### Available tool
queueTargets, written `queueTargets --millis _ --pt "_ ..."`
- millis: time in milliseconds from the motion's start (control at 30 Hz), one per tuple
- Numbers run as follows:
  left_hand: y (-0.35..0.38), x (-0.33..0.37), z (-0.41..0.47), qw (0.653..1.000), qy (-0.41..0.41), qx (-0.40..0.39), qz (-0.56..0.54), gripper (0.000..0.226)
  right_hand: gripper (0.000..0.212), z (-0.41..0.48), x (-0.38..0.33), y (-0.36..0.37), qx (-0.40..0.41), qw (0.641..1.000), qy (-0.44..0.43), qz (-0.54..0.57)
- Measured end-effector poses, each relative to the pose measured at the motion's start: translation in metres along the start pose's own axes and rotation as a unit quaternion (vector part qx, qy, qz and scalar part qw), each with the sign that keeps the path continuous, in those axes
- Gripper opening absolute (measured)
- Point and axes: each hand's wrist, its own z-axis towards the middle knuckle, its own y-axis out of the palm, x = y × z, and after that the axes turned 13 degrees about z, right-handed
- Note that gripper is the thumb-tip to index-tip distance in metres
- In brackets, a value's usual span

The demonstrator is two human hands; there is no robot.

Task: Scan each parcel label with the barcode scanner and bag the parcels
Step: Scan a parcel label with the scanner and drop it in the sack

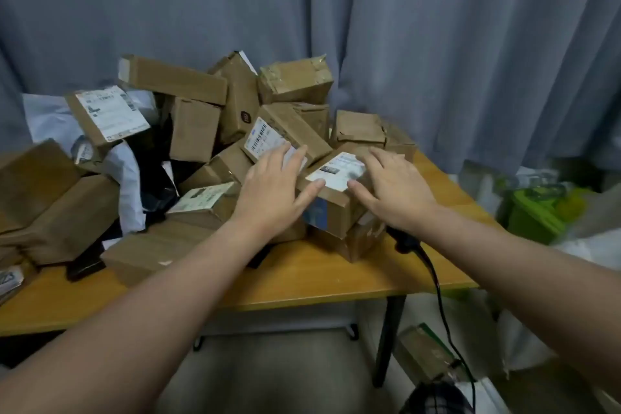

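Both hands are flat-ish on one cardboard parcel [331, 212] at the front of the pile [201, 118]. The left hand [272, 188] has straight fingers against its left side, and the right hand [395, 191] is spread over the right top, thumb on the white label [339, 173]. The black barcode scanner [405, 240] lies on the wooden surface [302, 276] under the right wrist.

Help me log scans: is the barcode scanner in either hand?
No: the barcode scanner lies on the table, while the left hand and right hand touch a labelled box.
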Motion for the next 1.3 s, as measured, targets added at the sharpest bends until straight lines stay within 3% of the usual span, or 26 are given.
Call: queueTargets --millis 100,200,333,433,533,800,967,1100,1233,1300 --pt "0.015 0.011 0.004 0.999 -0.005 -0.034 -0.017 0.073 0.044 0.004 0.021 0.009 0.003 1.000 0.029 0.007" --pt "0.027 0.020 0.000 0.997 -0.024 -0.050 -0.058 0.077 0.037 0.003 0.038 0.020 0.000 0.991 0.122 0.062" --pt "0.037 0.028 -0.016 0.990 -0.081 -0.042 -0.107 0.084 0.044 0.004 0.060 0.044 -0.035 0.931 0.309 0.193" --pt "0.048 0.035 -0.032 0.984 -0.112 -0.042 -0.130 0.090 0.051 -0.003 0.072 0.064 -0.118 0.899 0.369 0.203" --pt "0.054 0.038 -0.039 0.980 -0.127 -0.033 -0.149 0.094 0.029 -0.012 0.083 0.078 -0.103 0.914 0.361 0.158" --pt "0.048 0.037 -0.021 0.975 -0.151 -0.029 -0.161 0.102 0.040 -0.031 0.103 0.069 0.034 0.894 0.405 0.188" --pt "0.041 0.040 -0.006 0.973 -0.159 -0.081 -0.145 0.108 0.037 -0.042 0.104 0.056 0.152 0.814 0.446 0.339" --pt "0.039 0.042 -0.003 0.969 -0.160 -0.082 -0.167 0.101 0.038 -0.050 0.090 0.047 0.246 0.757 0.384 0.468" --pt "0.034 0.045 -0.007 0.970 -0.145 -0.045 -0.190 0.098 0.024 -0.052 0.060 0.039 0.254 0.716 0.314 0.569" --pt "0.030 0.049 -0.012 0.967 -0.148 -0.019 -0.206 0.097 0.028 -0.049 0.044 0.036 0.253 0.692 0.300 0.606"
